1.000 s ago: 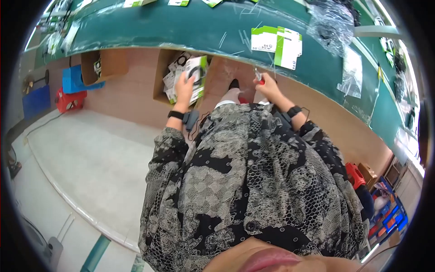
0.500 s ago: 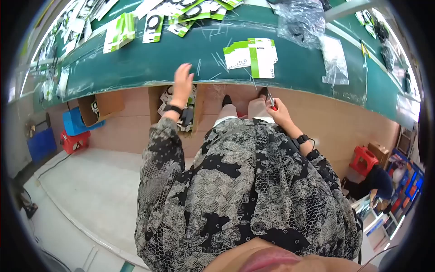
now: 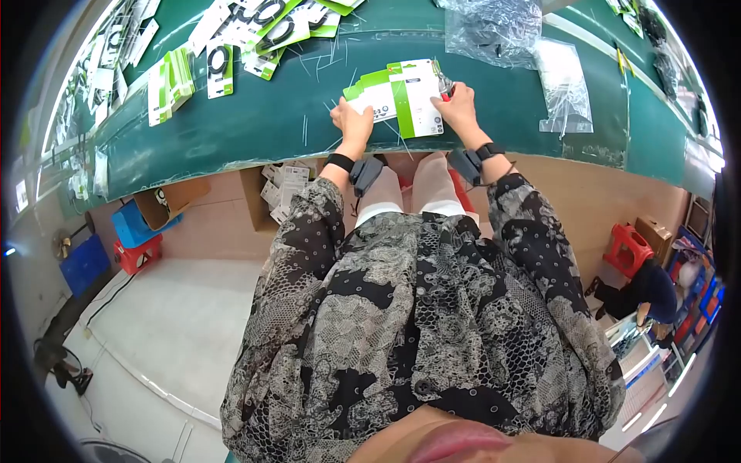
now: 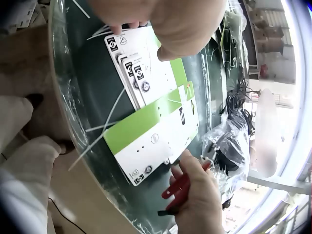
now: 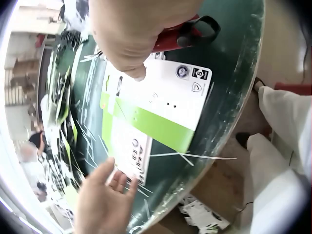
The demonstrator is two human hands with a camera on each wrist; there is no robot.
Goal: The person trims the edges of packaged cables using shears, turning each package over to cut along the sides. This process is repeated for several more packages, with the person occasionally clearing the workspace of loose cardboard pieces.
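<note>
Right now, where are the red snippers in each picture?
Head: red snippers top centre, in the right hand.
Left wrist: red snippers bottom middle, same hand gripping.
Right wrist: red snippers at top, under the hand.
Shared landmark: white and green card beside them.

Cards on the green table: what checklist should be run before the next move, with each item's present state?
1. Cards lie flat on the table: ok.
2. Left hand rests on the cards, fingers straight: ok.
3. Right hand grips the red-handled tool: ok.
4. Tool's tip touches the cards: cannot tell.
5. Loose white ties clear of the cards: not ok, some lie against their edge.
</note>
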